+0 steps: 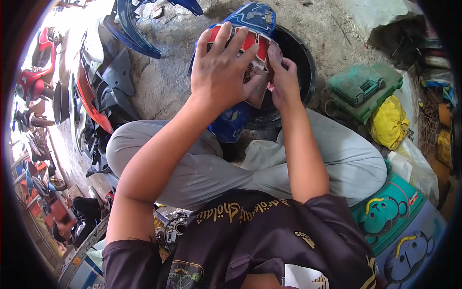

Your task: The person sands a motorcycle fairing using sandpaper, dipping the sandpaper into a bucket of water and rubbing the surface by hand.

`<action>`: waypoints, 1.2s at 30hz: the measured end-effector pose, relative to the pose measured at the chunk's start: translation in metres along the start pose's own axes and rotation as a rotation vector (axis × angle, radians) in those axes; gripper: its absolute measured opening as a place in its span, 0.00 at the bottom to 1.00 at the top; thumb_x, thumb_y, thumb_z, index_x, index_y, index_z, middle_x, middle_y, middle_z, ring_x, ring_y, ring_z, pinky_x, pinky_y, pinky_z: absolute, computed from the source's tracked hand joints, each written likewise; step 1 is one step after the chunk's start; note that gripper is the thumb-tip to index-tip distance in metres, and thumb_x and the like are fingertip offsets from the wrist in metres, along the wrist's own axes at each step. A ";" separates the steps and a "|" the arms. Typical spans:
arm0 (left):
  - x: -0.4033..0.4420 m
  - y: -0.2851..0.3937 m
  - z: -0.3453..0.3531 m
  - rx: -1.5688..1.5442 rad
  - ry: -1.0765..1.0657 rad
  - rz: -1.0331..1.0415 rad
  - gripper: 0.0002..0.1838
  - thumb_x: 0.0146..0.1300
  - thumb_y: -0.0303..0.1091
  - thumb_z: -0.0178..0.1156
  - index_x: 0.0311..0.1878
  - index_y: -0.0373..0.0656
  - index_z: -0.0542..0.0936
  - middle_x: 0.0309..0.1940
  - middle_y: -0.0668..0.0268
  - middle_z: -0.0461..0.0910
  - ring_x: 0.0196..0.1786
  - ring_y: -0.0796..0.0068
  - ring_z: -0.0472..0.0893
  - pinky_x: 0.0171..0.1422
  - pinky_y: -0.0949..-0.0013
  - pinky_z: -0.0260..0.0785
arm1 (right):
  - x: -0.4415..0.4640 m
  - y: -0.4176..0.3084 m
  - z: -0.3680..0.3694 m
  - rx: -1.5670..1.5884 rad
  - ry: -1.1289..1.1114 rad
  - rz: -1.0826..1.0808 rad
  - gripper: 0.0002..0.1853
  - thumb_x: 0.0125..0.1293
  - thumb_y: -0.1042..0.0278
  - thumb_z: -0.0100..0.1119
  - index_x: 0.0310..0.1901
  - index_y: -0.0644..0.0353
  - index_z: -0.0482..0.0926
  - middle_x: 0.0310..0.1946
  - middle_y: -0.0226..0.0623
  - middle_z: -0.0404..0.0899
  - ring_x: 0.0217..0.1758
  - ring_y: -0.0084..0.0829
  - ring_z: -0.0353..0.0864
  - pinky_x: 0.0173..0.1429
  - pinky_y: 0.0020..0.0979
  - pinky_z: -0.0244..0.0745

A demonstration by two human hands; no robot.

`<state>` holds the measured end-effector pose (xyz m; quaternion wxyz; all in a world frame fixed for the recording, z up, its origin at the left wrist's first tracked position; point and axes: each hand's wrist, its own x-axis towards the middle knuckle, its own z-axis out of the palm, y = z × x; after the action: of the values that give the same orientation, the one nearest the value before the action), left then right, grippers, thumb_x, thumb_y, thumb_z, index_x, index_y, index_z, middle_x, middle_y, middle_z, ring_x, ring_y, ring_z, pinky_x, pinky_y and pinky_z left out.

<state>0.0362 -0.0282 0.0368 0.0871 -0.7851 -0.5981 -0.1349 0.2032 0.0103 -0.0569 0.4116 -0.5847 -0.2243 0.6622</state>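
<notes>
A blue glossy panel (251, 18) with a red, white and mesh-patterned sticker (249, 44) on it leans over a black round basin (301, 58). Spread across the sticker lies my left hand (222, 72), its fingers apart and its palm down. My right hand (284, 79) is at the right edge of the panel, thumb up against the sticker's edge and other fingers curled behind it. The lower blue end of the panel (232, 123) shows beneath my hands.
Blue curved fairings (127, 29) lie at upper left, beside a dark and orange pile (91, 98). At right stand a green case (358, 86), a yellow bag (390, 123) and a teal cushion (385, 214). Another person (79, 224) is at far lower left.
</notes>
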 end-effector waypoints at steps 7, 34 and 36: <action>0.001 0.000 0.003 0.004 0.010 0.003 0.32 0.56 0.58 0.75 0.64 0.59 0.88 0.75 0.63 0.79 0.81 0.52 0.70 0.87 0.41 0.52 | 0.048 0.002 0.023 0.158 -0.016 -0.114 0.52 0.64 0.40 0.84 0.76 0.59 0.61 0.60 0.46 0.80 0.59 0.35 0.83 0.58 0.39 0.82; 0.003 -0.001 0.001 0.047 -0.013 -0.032 0.34 0.52 0.58 0.78 0.65 0.62 0.88 0.77 0.66 0.77 0.82 0.54 0.70 0.88 0.40 0.51 | 0.096 0.000 0.020 0.141 -0.270 0.007 0.57 0.65 0.40 0.83 0.80 0.65 0.57 0.66 0.48 0.79 0.65 0.40 0.83 0.65 0.46 0.83; 0.003 -0.001 0.000 0.040 -0.013 -0.042 0.34 0.53 0.58 0.78 0.65 0.62 0.88 0.77 0.66 0.77 0.82 0.55 0.70 0.88 0.40 0.50 | 0.116 0.001 0.017 0.161 -0.342 -0.030 0.55 0.65 0.41 0.84 0.79 0.65 0.59 0.63 0.46 0.80 0.60 0.36 0.85 0.60 0.39 0.84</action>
<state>0.0356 -0.0250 0.0383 0.0959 -0.7714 -0.6176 -0.1197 0.1888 0.1066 -0.1229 0.4228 -0.4254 -0.2460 0.7614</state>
